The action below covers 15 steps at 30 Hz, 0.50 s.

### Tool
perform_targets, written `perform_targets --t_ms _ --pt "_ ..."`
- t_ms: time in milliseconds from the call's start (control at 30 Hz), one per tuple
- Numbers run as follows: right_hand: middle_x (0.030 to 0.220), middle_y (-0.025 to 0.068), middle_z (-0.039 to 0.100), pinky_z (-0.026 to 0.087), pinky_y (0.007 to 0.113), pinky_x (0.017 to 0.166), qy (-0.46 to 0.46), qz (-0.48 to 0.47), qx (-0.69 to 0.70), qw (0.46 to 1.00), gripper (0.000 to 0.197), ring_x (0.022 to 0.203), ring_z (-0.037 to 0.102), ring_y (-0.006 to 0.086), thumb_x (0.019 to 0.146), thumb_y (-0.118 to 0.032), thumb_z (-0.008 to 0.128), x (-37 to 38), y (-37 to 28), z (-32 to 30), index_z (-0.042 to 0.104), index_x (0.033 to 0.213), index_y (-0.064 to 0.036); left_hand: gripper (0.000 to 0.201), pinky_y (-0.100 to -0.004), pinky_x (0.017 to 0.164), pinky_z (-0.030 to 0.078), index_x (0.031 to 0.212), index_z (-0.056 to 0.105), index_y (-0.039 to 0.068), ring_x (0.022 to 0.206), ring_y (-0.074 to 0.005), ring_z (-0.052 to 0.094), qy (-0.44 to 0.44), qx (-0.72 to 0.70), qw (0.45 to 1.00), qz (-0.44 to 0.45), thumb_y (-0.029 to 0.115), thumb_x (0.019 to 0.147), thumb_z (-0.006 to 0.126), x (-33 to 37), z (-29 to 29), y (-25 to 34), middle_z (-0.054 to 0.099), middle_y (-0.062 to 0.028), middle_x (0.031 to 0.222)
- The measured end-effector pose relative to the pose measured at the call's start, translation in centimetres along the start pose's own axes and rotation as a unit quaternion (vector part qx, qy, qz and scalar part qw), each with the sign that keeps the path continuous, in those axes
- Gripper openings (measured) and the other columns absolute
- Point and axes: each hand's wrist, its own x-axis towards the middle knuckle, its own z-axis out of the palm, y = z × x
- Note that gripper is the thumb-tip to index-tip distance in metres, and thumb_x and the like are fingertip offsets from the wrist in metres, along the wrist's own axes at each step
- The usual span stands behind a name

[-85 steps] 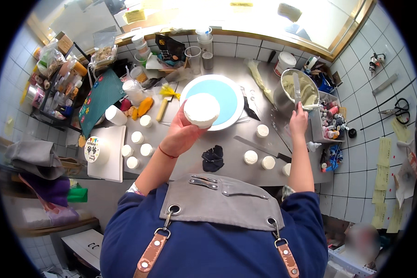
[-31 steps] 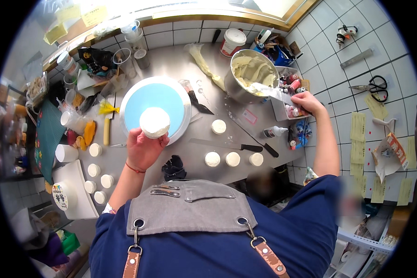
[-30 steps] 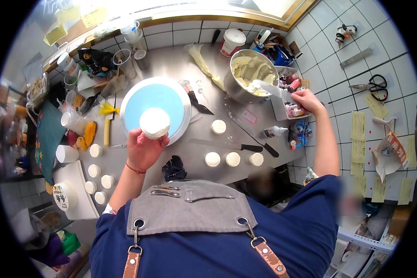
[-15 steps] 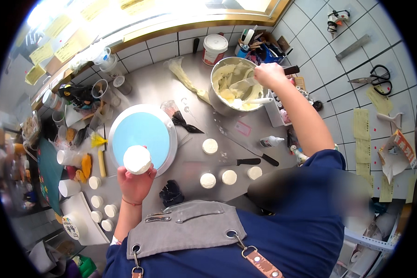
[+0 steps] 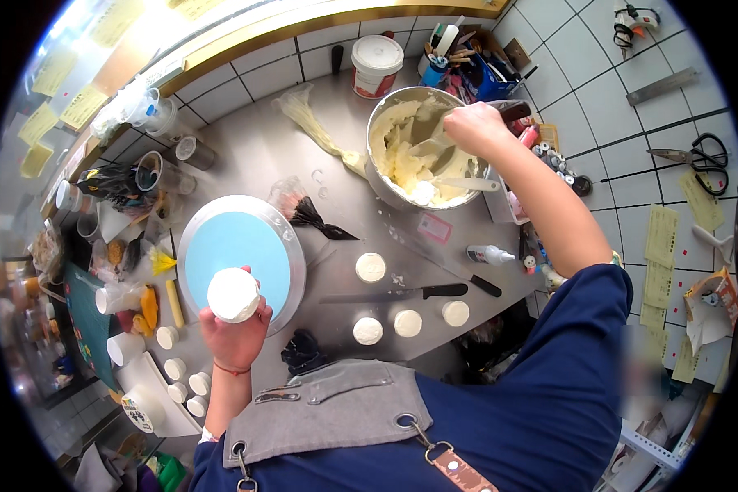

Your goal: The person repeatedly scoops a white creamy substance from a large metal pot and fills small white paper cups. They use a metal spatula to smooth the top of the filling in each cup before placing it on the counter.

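Note:
My left hand point(image 5: 236, 340) holds up a small round cake point(image 5: 234, 295) coated in white cream, over the near edge of a cake turntable point(image 5: 296, 261) with a blue disc on top. Fingers wrap its underside and right side. My right hand point(image 5: 476, 129) grips a palette knife by its dark handle point(image 5: 514, 112), above the right side of a metal mixing bowl point(image 5: 374, 170). The knife's blade point(image 5: 431, 147) reaches down into pale cream point(image 5: 399, 154). A second spatula with a white handle point(image 5: 475, 184) rests across the bowl's near rim.
Several small white cakes point(image 5: 407, 323) stand right of the turntable; more point(image 5: 175, 369) are at the left. A long knife point(image 5: 444, 290) lies among them. Behind sit a piping bag point(image 5: 313, 123) and a lidded tub point(image 5: 377, 66). A dropper bottle point(image 5: 489, 254) lies at the right.
The whole view has shifted slightly. My right elbow has swung outward, while the knife blade stays in the bowl. My left hand still holds the cake over the turntable's near edge.

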Motion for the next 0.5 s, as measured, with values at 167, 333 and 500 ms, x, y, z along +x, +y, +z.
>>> perform_targets --t_ms 167,333,500 --pt "0.087 0.0094 0.073 0.056 0.040 0.071 -0.023 -0.045 0.001 0.999 0.016 0.082 0.071 0.0286 0.081 -0.017 0.061 1.1 -1.5 1.7 0.075 0.085 -0.0091 0.080 -0.0382 0.092 0.048 0.147 0.032 0.000 0.094 -0.0259 0.059 -0.002 -0.011 1.000 0.007 0.041 0.083 0.059 0.2 0.7 -0.1 0.053 -0.0143 0.124" --pt "0.071 0.0084 0.069 0.054 0.038 0.062 -0.121 -0.013 0.174 0.977 0.019 0.065 0.068 0.0234 0.082 -0.022 0.060 0.4 -0.6 0.2 0.072 0.082 -0.0073 0.080 -0.0383 0.093 0.047 0.147 0.031 0.000 0.095 -0.0261 0.058 -0.015 -0.009 0.999 0.027 0.042 0.085 0.058 -1.0 0.5 0.3 0.052 -0.0151 0.125" --pt "0.055 0.0034 0.059 0.040 0.028 0.038 -0.259 0.049 0.390 0.882 0.025 0.042 0.052 0.0104 0.085 -0.022 0.062 -1.2 3.1 -0.1 0.065 0.071 -0.0023 0.089 -0.0358 0.093 0.041 0.150 0.026 0.003 0.097 -0.0225 0.052 -0.036 0.020 0.999 0.017 0.049 0.085 0.066 -2.2 1.0 0.6 0.049 -0.0108 0.127"
